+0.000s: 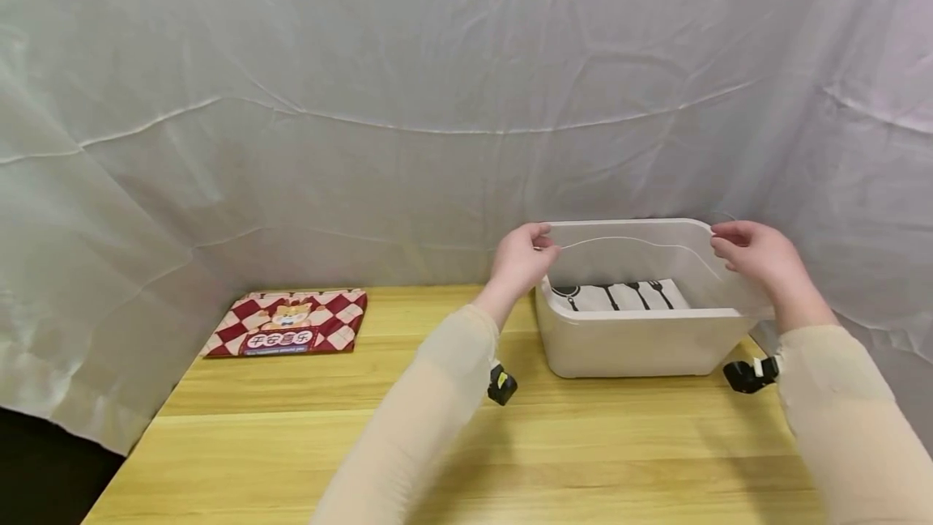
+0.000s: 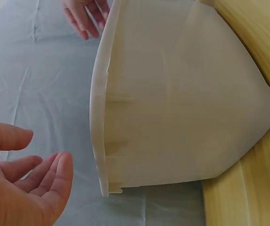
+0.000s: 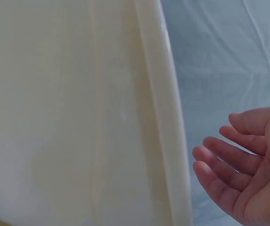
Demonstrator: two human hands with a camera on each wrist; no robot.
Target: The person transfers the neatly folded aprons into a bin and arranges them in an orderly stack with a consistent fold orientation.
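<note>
Bright, even light all round, soft and diffuse off the white sheet (image 1: 408,87). Faint shadows fall under the arms onto the table (image 1: 510,444). Head view sharp, edges slightly bowed. Wrist views are softer, the tub wall (image 3: 78,113) pale and washed out.

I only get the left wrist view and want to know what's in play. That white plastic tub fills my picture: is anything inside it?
Observer: Yes. In the head view the white plastic tub holds a flat white sheet printed with black cutlery shapes, lying on its floor.
Operator: Has the other hand a grip on the rim?
Observer: No. The right wrist view shows the right hand empty, with its fingers relaxed and apart from the rim.
Operator: Anything else lying about?
Observer: A red-and-white chequered packet lies flat on the yellow wooden table, well to the tub's left.
</note>
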